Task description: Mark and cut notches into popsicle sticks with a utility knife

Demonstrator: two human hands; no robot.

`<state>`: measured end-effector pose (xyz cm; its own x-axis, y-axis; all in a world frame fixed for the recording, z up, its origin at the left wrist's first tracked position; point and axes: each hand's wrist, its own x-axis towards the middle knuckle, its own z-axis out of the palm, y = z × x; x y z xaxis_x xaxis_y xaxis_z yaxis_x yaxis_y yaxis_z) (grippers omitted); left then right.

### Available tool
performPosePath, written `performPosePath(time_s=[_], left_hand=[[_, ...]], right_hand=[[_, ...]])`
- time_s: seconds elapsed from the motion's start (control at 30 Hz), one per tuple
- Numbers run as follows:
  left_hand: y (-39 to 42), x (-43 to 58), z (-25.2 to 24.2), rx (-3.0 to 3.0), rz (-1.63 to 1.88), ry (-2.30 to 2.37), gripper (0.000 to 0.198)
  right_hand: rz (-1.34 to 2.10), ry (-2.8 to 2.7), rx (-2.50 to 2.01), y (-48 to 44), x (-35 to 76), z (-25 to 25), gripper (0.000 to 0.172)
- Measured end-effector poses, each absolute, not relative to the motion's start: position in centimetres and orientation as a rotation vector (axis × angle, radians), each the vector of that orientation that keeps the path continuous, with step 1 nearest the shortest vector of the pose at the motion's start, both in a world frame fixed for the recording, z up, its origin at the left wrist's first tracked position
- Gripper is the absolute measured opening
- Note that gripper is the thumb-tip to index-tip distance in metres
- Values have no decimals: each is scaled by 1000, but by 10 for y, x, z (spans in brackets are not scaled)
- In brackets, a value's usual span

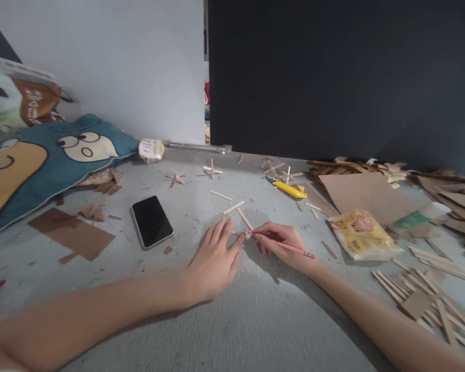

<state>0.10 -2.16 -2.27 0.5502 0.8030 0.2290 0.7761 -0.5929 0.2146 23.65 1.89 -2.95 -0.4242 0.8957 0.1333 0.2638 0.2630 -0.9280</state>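
My right hand (282, 243) is closed around a slim red pencil (294, 248), its tip near a small wooden stick (238, 233) on the table. My left hand (217, 258) lies on the table with fingers stretched out and apart, a fingertip by the end of that small stick. Just beyond the hands lie other flat wooden sticks: one (245, 219) points towards the pencil tip, another (233, 207) lies at an angle, and a third (220, 195) is farther off. The fingers of my right hand partly hide the pencil's front end.
A black phone (152, 222) lies left of my hands, near a brown cardboard piece (72, 234). Small stick crosses (212, 169) stand at the back. A yellow cutter (289, 189), tissue pack (364, 234), glue tube (418, 216) and stick pile (426, 299) are on the right.
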Motion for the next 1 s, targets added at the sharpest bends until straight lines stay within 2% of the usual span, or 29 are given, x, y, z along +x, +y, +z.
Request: performPosePath(time_s=[0.23, 0.47, 0.67, 0.83, 1.0], left_hand=[[-27, 6, -17, 2717, 395, 1441, 46], [-26, 2, -27, 2684, 474, 1384, 47], [-27, 1, -27, 2667, 480, 1352, 45], [-26, 0, -26, 2650, 517, 1305, 41], [-25, 0, -24, 2670, 489, 1291, 43]], right_hand=[[1136, -1833, -1065, 19, 235, -28, 36], [1101, -1875, -1080, 15, 232, -20, 38], [965, -1995, -1035, 8, 231, -20, 28], [1021, -2002, -1024, 3, 226, -26, 21], [1054, -1971, -1055, 3, 222, -24, 23]])
